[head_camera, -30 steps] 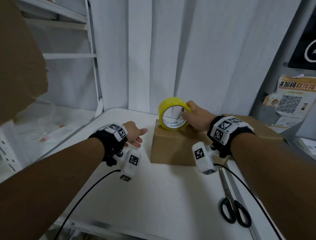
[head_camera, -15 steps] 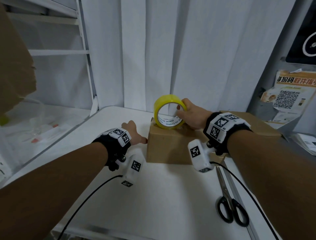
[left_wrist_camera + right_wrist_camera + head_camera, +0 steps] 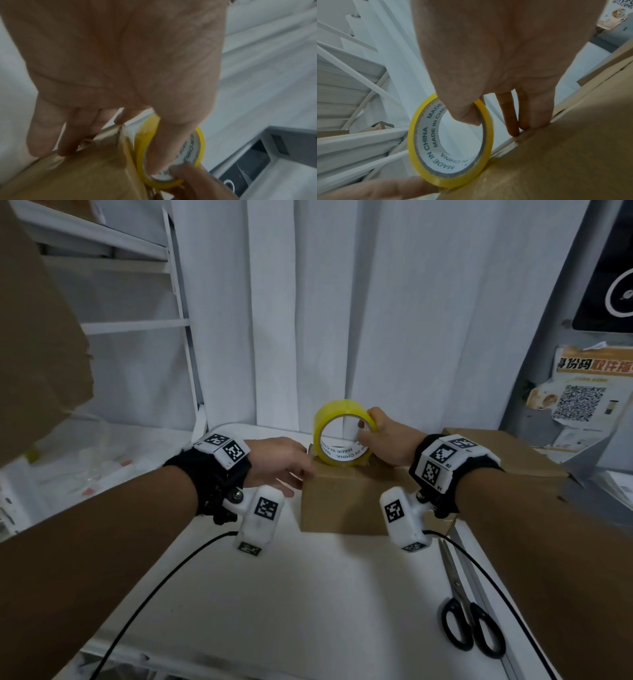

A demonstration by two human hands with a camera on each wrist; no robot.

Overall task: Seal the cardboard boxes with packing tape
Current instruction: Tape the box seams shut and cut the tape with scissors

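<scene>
A yellow tape roll (image 3: pixel 342 436) stands on edge on top of a small closed cardboard box (image 3: pixel 342 505) at the back of the white table. My right hand (image 3: pixel 387 440) grips the roll. Its thumb (image 3: pixel 465 115) sits inside the core, and the other fingers (image 3: pixel 522 115) reach down to the box's far edge. My left hand (image 3: pixel 277 463) rests at the box's top left corner with straight fingers (image 3: pixel 42 135) on the cardboard edge. Its thumb (image 3: pixel 163 142) lies against the roll (image 3: pixel 171 148). A clear strip of tape runs from the roll onto the box top (image 3: pixel 556 162).
Black-handled scissors (image 3: pixel 469 625) lie on the table (image 3: pixel 308 594) at the right front. A larger cardboard box (image 3: pixel 507 453) stands behind my right wrist. White shelving (image 3: pixel 137 323) is at the left, a white curtain behind. Black cables trail from both wrist cameras.
My left hand has moved right from above the table to the box's top left corner, next to the roll. My right hand has kept its hold on the roll atop the box.
</scene>
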